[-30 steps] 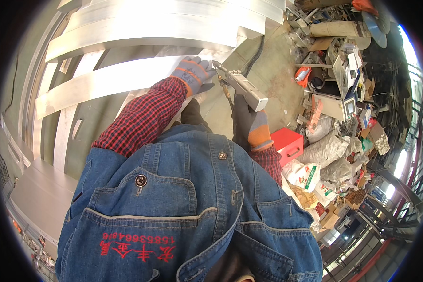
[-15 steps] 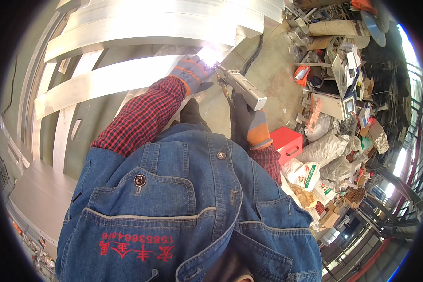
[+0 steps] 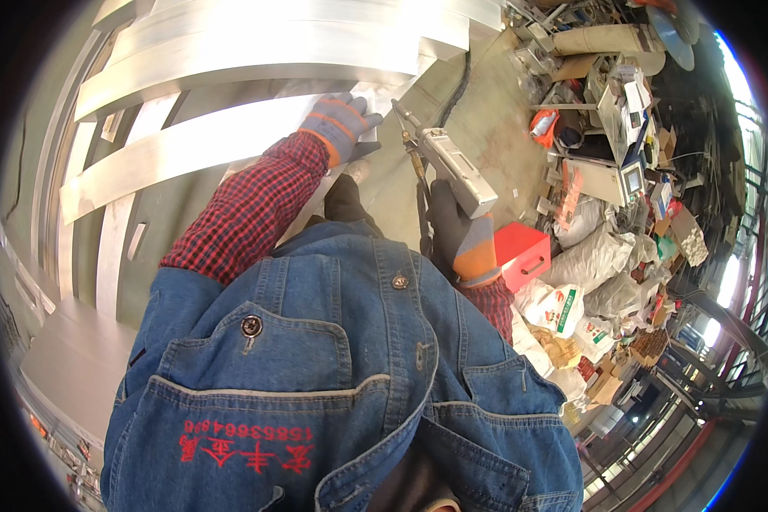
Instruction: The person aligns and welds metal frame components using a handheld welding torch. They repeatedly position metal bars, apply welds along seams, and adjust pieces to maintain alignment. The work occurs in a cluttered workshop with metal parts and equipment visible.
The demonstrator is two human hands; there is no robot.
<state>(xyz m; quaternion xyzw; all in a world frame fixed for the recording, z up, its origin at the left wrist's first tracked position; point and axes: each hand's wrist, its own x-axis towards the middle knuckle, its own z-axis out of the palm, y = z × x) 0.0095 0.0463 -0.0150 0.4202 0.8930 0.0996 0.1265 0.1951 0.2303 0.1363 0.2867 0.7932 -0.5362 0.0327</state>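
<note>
My left hand (image 3: pixel 340 122), in a grey and orange glove, rests at the right end of a flat silver metal bar (image 3: pixel 205 143). Its fingers curve over that end, with the thumb on the near side. My right hand (image 3: pixel 457 229), in a similar glove, is closed round the rear of a welding torch (image 3: pixel 457 169) with a boxy grey body. The torch's narrow nozzle points up and left, a short gap from the bar's end. No arc glows at the tip. The right fingers are partly hidden under the torch body.
Wide silver bars (image 3: pixel 247 64) lie stacked beyond my left hand. A black cable (image 3: pixel 457 92) runs along the floor. Right of me stand a red metal box (image 3: pixel 520 256) and a heap of plastic sacks (image 3: pixel 590 256), cardboard and scrap. A grey panel (image 3: pixel 77 363) is at lower left.
The bright welding glare at the bar's end has gone out. My right hand and the torch have shifted slightly down and right, away from the joint. My left hand has moved slightly left.
</note>
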